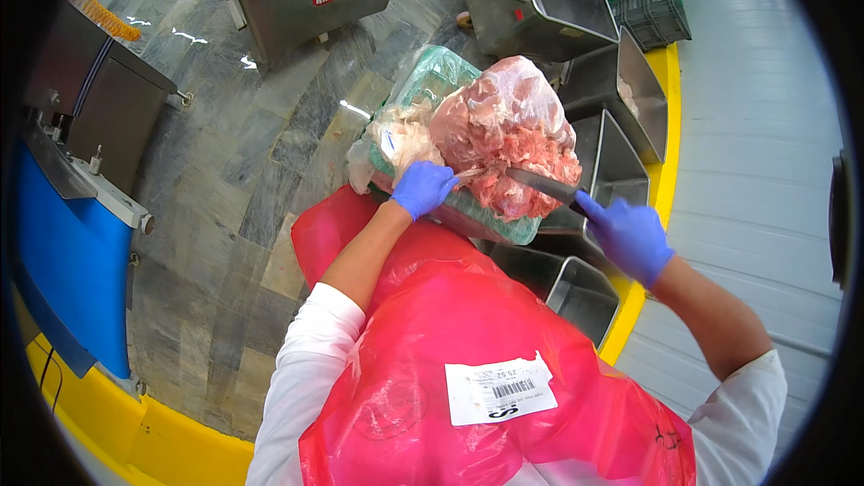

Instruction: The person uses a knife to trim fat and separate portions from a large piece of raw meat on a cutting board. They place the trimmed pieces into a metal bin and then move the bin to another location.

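A large piece of raw pink meat [508, 121] lies partly in clear plastic on a green crate [438, 72] lined with clear film. My right hand [630, 236], in a blue glove, is closed round the dark handle of a knife [543, 183]. The blade points left, its tip against the ragged near side of the meat. With my gloved left hand [425, 189] I pinch a pale strip of meat [468, 174] at the cut area. Beside that hand sits a heap of pale trimmings [407, 137] on the crate's left part.
A metal bin [310, 4] with raw meat stands at the far left. More metal bins [540, 22] line the yellow curb [668, 117] on the right, with stacked grey and green crates [648, 4] beyond. A blue-panelled machine [72, 252] stands at left.
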A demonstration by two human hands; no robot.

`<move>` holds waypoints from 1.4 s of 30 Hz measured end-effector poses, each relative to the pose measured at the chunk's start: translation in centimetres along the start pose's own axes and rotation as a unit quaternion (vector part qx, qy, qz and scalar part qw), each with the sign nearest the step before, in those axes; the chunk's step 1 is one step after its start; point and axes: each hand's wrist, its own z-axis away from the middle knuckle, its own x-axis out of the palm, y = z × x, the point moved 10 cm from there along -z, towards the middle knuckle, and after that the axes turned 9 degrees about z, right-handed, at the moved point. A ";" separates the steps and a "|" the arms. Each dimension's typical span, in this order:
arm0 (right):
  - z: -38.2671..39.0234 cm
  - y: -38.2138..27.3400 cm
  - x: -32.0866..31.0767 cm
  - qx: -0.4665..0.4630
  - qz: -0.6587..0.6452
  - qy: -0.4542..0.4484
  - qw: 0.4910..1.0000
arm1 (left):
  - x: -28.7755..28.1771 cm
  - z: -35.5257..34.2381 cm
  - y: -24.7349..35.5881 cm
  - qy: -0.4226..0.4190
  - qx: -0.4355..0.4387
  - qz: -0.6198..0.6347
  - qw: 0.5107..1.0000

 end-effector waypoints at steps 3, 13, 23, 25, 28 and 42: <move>1.8 0.3 2.4 0.019 -0.020 0.024 0.999 | -0.3 0.1 -0.7 0.009 -0.002 -0.002 1.000; 5.4 -0.7 9.7 0.098 -0.115 0.049 0.987 | -0.2 0.1 -1.2 0.013 -0.009 0.012 1.000; 1.2 -1.4 -5.9 0.008 0.028 -0.021 0.999 | -0.8 -0.9 2.0 0.052 -0.053 -0.139 0.988; -0.5 -3.0 -8.1 -0.031 0.064 -0.036 0.997 | -0.2 -1.0 1.2 0.035 -0.098 -0.115 0.988; -3.7 -6.4 -11.2 -0.087 0.132 -0.071 0.985 | 2.3 -0.5 -1.6 -0.027 -0.085 -0.046 0.995; -6.3 -3.4 -13.2 -0.021 0.121 -0.128 0.984 | 0.9 0.2 -1.8 -0.013 -0.069 -0.021 0.997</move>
